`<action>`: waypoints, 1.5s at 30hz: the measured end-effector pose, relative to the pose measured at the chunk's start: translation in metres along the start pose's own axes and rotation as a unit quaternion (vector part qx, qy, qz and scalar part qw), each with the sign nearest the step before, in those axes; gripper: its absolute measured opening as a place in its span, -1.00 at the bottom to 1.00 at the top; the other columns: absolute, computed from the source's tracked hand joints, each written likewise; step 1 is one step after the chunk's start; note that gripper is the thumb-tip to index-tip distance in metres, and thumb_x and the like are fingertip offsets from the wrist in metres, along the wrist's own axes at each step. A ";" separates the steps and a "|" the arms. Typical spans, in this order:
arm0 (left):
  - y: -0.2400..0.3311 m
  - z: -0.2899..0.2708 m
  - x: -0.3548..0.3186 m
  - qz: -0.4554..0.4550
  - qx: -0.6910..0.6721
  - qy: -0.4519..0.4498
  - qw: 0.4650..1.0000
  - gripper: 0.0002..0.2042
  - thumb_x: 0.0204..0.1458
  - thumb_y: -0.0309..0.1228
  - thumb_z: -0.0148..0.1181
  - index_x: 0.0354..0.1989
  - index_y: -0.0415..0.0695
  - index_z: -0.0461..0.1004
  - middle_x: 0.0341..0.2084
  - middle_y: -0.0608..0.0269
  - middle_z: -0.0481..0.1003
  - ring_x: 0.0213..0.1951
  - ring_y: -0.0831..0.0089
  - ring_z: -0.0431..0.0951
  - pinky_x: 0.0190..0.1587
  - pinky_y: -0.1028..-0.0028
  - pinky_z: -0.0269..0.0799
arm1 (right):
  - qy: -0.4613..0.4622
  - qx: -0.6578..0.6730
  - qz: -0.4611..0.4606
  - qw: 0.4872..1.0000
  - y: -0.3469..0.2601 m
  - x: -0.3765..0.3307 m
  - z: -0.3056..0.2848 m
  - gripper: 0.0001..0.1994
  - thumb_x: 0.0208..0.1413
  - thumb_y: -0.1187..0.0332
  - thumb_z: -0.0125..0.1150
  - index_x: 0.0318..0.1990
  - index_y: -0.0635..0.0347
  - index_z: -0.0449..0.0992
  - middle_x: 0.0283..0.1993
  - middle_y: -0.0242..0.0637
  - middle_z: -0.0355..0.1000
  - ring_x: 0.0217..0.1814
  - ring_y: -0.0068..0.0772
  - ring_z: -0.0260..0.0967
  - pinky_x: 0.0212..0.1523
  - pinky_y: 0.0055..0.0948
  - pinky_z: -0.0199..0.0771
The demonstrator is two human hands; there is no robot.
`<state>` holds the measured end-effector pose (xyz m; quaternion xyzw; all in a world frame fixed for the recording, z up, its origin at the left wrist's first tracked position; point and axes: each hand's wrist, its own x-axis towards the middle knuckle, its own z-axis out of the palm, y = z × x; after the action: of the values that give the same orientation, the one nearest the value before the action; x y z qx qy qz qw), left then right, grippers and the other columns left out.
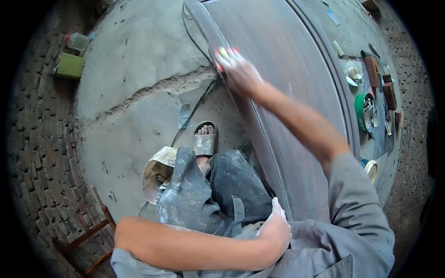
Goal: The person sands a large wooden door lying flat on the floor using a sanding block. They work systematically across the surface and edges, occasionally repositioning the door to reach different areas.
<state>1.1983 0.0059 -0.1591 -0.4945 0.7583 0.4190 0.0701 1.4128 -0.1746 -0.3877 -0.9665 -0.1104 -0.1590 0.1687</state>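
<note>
Rusty-brown metal, a long panel point(287, 92), lies flat over the concrete floor point(139, 60) and runs away from the person. It looks heavy and stiff, best held by its raised edge. Right hand point(238, 69) presses a small pink and yellow pad point(223, 54) against the left edge, fingers closed on it. Left hand point(276, 229) rests on the near edge, half closed, holding nothing.

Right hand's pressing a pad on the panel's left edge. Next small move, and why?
Probably slide the right hand with its small pad further along the left edge of the brown metal panel. The hand is blurred, as if mid-stroke, the pad sits right at that edge, and the left hand rests near the panel's near end.
</note>
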 end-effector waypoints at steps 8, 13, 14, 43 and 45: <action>-0.018 -0.011 -0.005 -0.058 -0.035 0.019 0.998 -0.58 0.22 -0.30 0.01 0.10 -0.31 0.58 0.12 -0.13 0.56 0.25 -0.07 0.47 0.36 -0.12 0.18 | -0.041 0.006 -0.010 0.999 -0.027 -0.061 -0.015 -0.38 0.10 0.53 0.09 0.39 0.32 0.27 0.36 0.10 0.31 0.44 0.19 0.23 0.44 -0.06 0.26; -0.003 0.000 -0.036 -0.067 0.007 0.081 0.994 -0.56 0.24 -0.31 -0.04 0.13 -0.39 0.54 0.13 -0.17 0.54 0.27 -0.09 0.45 0.37 -0.14 0.18 | -0.301 0.122 0.020 0.946 -0.126 -0.261 -0.133 -0.43 0.07 0.49 0.12 0.32 0.31 0.40 0.36 0.04 0.35 0.48 0.08 0.23 0.51 0.01 0.18; -0.004 0.003 -0.037 -0.066 0.008 0.082 0.994 -0.56 0.24 -0.32 -0.04 0.13 -0.39 0.53 0.13 -0.17 0.54 0.26 -0.08 0.46 0.37 -0.13 0.18 | -0.312 0.130 0.023 0.941 -0.130 -0.277 -0.142 -0.45 0.07 0.48 0.13 0.29 0.31 0.45 0.35 0.03 0.37 0.48 0.06 0.24 0.52 0.03 0.18; -0.048 0.001 -0.048 -0.152 0.003 0.156 0.976 -0.50 0.18 -0.25 0.15 0.12 -0.47 0.46 0.05 -0.23 0.55 0.19 0.07 0.51 0.38 0.08 0.22 | -0.109 0.075 0.199 0.971 -0.184 -0.333 -0.135 -0.46 -0.05 0.60 0.15 0.20 0.33 0.53 0.30 0.02 0.44 0.37 -0.03 0.40 0.43 -0.11 0.35; -0.060 -0.005 -0.035 -0.154 -0.011 0.178 0.972 -0.50 0.21 -0.21 0.19 0.14 -0.43 0.45 0.06 -0.22 0.55 0.21 0.06 0.50 0.38 0.12 0.25 | -0.179 0.049 0.263 0.947 -0.237 -0.460 -0.175 -0.47 -0.02 0.56 0.15 0.21 0.24 0.54 0.30 -0.04 0.45 0.35 -0.06 0.42 0.42 -0.12 0.39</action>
<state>1.2665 0.0170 -0.1716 -0.6724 0.6691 0.3164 -0.0078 0.8768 -0.0932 -0.3209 -0.9643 0.1117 0.0720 0.2289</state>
